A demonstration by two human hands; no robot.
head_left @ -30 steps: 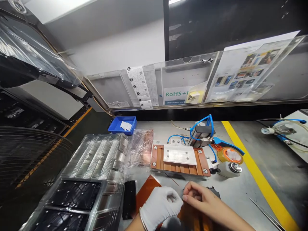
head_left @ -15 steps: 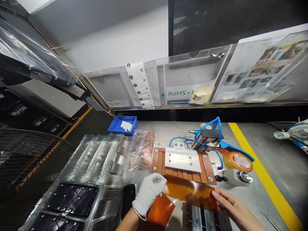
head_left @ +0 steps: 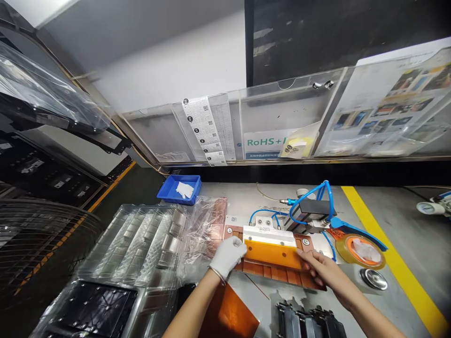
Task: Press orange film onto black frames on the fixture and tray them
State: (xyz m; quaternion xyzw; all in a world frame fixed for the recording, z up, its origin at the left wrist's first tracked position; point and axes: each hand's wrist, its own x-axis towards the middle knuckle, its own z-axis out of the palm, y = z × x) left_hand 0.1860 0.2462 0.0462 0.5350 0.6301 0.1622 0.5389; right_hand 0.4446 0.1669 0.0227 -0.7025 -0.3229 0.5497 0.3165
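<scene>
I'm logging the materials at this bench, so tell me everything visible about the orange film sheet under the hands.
The orange film sheet is thin, glossy, translucent amber and rectangular. It lies flat over the metal plate of the brown fixture, covering its near part. The gloved left hand pinches its left edge; the bare right hand presses its right corner.

Grey desk (head_left: 246, 197) with 1 yellow stripe (head_left: 394, 253) at right. Clear acrylic document holder (head_left: 275, 117) spans the rear. White wall (head_left: 169, 70) and dark panel (head_left: 334, 33) behind.
</scene>
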